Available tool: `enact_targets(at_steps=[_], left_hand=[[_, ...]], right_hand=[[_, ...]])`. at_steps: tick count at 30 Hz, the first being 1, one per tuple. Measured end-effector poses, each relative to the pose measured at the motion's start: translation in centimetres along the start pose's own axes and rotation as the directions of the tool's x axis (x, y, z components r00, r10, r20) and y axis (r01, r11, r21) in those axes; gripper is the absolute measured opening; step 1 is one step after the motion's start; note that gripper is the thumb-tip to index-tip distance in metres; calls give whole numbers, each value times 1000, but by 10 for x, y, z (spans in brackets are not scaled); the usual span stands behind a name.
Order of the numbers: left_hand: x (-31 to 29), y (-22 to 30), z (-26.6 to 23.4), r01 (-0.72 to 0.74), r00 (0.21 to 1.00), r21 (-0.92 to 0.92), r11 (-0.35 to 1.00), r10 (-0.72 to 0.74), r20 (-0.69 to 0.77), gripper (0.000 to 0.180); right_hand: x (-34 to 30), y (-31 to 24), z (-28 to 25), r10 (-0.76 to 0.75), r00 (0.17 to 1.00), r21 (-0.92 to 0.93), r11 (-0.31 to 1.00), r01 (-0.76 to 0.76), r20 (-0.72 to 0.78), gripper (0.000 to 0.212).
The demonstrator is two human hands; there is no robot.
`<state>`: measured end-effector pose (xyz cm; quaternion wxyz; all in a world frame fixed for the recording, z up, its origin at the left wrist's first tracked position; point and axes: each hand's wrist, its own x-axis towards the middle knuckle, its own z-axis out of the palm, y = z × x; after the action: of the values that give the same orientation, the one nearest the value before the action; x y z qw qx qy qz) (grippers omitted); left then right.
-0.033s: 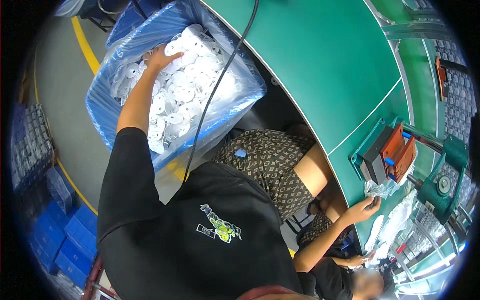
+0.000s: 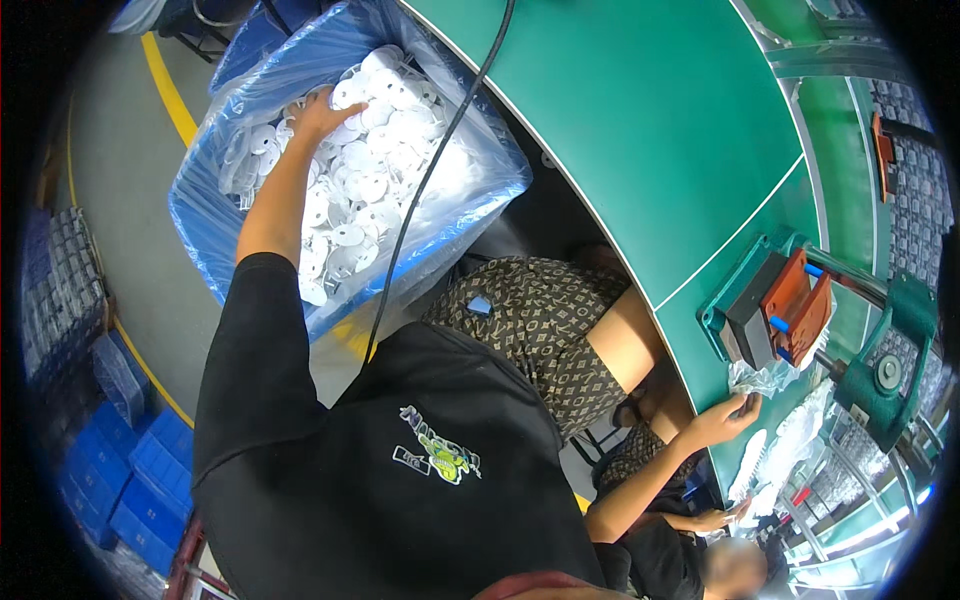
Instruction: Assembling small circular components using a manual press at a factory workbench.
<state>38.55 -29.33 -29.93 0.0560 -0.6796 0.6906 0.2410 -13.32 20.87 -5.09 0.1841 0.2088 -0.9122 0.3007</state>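
Observation:
My left hand [image 2: 318,116] reaches into a blue bin [image 2: 215,235] lined with clear plastic. It rests on a heap of white round plastic discs [image 2: 365,185] with small holes. Its thumb is spread away from the fingers, whose tips are partly hidden among the discs. At the edge of the green table [image 2: 690,150], my right hand [image 2: 722,420] has its fingers curled together beside crumpled clear plastic [image 2: 765,378]. What those fingers hold, if anything, cannot be made out. Just beyond stands a green hand press [image 2: 885,375] with an orange-brown and black fixture [image 2: 790,305].
A black cable [image 2: 435,165] hangs across the bin. Another person's hand [image 2: 712,520] is near white pieces and plastic [image 2: 775,475] farther along the table. Blue crates [image 2: 150,495] stand on the floor at lower left, below stacked wrapped goods [image 2: 62,290].

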Motion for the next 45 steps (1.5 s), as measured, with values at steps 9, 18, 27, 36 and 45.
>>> enact_targets(at_steps=[9, 18, 27, 36, 45], left_hand=[[-35, 36, 21, 1, 999, 206, 979, -10, 43, 106], [-1, 32, 19, -135, 990, 328, 935, 144, -3, 89], [-70, 51, 46, -420, 907, 437, 795, 382, 176, 64], [-39, 44, 63, -332, 940, 310, 891, 341, 29, 79], [-74, 46, 46, -226, 960, 21, 974, 226, -164, 70]], right_hand=[[0, 3, 0, 29, 1000, -19, 999, -29, -4, 37], [2, 6, -1, 17, 1000, -47, 999, -17, -3, 37], [1, 3, -2, 22, 1000, -60, 998, -23, -20, 37], [1, 5, -2, 12, 1000, -75, 997, -13, -23, 36], [-1, -8, -2, 35, 999, -82, 996, -39, -41, 34]])
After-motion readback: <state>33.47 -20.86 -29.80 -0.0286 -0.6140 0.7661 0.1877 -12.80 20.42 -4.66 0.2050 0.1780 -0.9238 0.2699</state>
